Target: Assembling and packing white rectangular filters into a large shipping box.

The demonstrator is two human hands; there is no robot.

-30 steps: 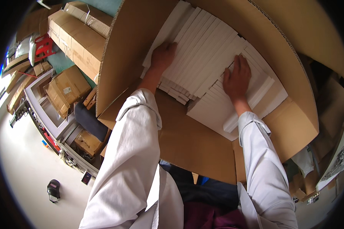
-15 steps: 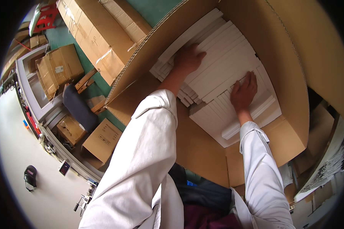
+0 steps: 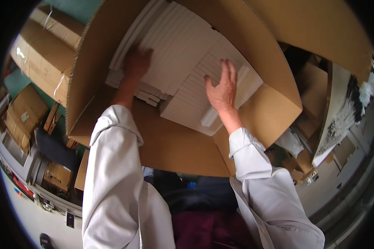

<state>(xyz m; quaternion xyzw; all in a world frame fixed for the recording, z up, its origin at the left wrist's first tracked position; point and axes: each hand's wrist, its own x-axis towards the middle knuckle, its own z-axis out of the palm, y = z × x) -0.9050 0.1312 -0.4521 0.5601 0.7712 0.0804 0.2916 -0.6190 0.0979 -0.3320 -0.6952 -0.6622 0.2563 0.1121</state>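
Rows of flat white box-like pieces (image 3: 176, 45) lie packed close together inside a large open cardboard box (image 3: 178, 155). My left hand (image 3: 138, 64), somewhat blurred, is over the left part of the rows with thumb and fingers apart; whether it touches them I cannot tell. Above the shorter pieces on the right, my right hand (image 3: 223, 89) is raised with its fingers spread and nothing in it. A separate white strip (image 3: 212, 117) rests on top near the right hand's wrist.
Long cardboard cartons (image 3: 43, 45) lie beyond the box's left wall, with a smaller carton (image 3: 25, 112) nearer. A dark padded chair back (image 3: 54, 147) stands close by. On the right are a white panel (image 3: 336, 120) and clear plastic wrapping (image 3: 290, 143).
The view has shifted, so the box sits farther left and higher. My right hand has lifted off the white pieces and opened wider. My left hand stays over the left rows.
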